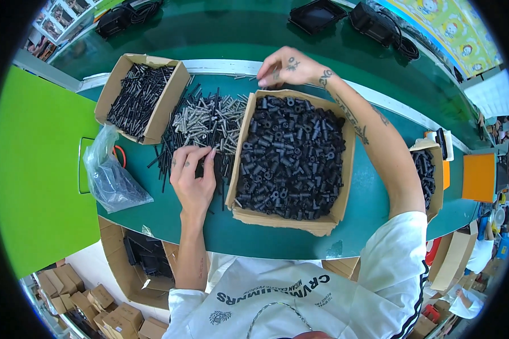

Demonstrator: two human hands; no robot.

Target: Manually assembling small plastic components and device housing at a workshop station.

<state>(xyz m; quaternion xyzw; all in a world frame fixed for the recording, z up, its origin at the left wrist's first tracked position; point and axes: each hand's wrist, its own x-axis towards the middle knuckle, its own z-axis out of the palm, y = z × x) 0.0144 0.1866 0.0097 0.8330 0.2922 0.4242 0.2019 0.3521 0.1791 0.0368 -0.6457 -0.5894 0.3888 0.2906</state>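
The grip of the left hand [193, 179] is half curled, thumb near the fingers, at the near edge of silvery screws [189, 121] lying loose among black rods [167, 152] on the green surface [370, 209]; that of the right hand [294, 69] bends just beyond the large carton [349, 169] of black fittings [291, 158]. Whether either holds a piece, I cannot tell. Left of the screws stands a smaller carton [172, 103], a clear bag [116, 181] near it

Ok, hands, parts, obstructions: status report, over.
Left hand at silver pieces, grip unclear. Right hand beyond big carton, grip unclear. Black fittings fill carton. Black rods lie among silver pieces.
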